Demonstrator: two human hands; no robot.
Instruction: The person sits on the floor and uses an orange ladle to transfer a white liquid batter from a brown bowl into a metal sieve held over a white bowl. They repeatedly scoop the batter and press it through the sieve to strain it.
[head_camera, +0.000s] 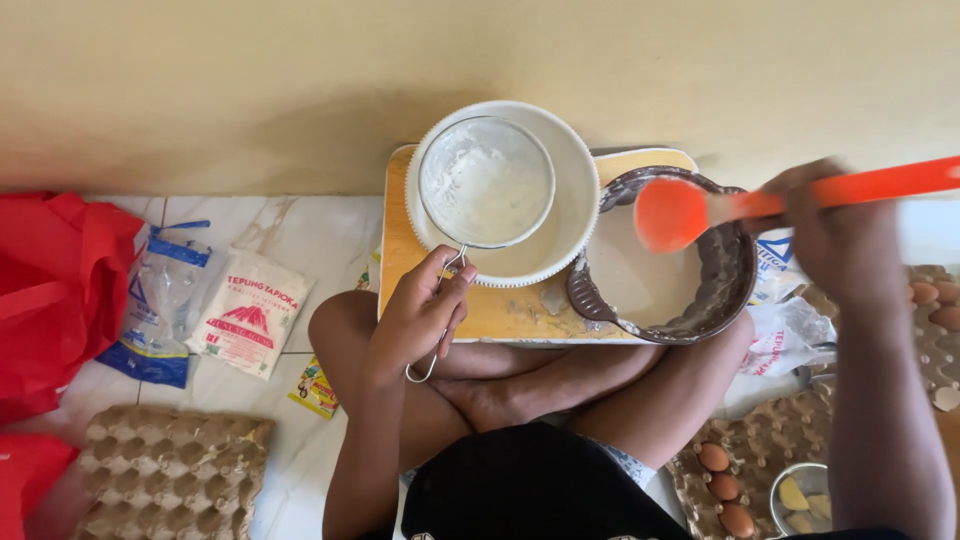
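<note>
View from above of a seated person with crossed legs and a wooden board (480, 312) resting across the knees. On the board stands a white bowl (575, 215); a round wire sieve (486, 181) holding white flour lies over the bowl's left half. The left hand (418, 318) is closed around the sieve's wire handle, just below the bowl at the board's near edge. Touching the bowl on its right is one brown bowl (722, 285), its inside coated with pale batter and part of it overhanging the board's right edge. The right hand (835, 240), to the right of the board, is clamped on the handle of an orange spatula (672, 213), whose blade hangs over the brown bowl. Left of the board, on the tiled floor (300, 235), lie three packages: a clear plastic bag with blue ends (160, 305), a white rectangular pouch with a red mountain picture and red lettering (248, 312) beside it, and a small yellow sachet (315, 388) nearer the person's knee. Farther left is red cloth (55, 285). Below the packages lies one grey cardboard egg tray (165, 472). Right of the board are crumpled white packets with blue and red print (790, 325) and a second egg tray (935, 320) carrying brown eggs; three more eggs (725, 485) sit in a tray section beside a small metal bowl (805, 498).
</note>
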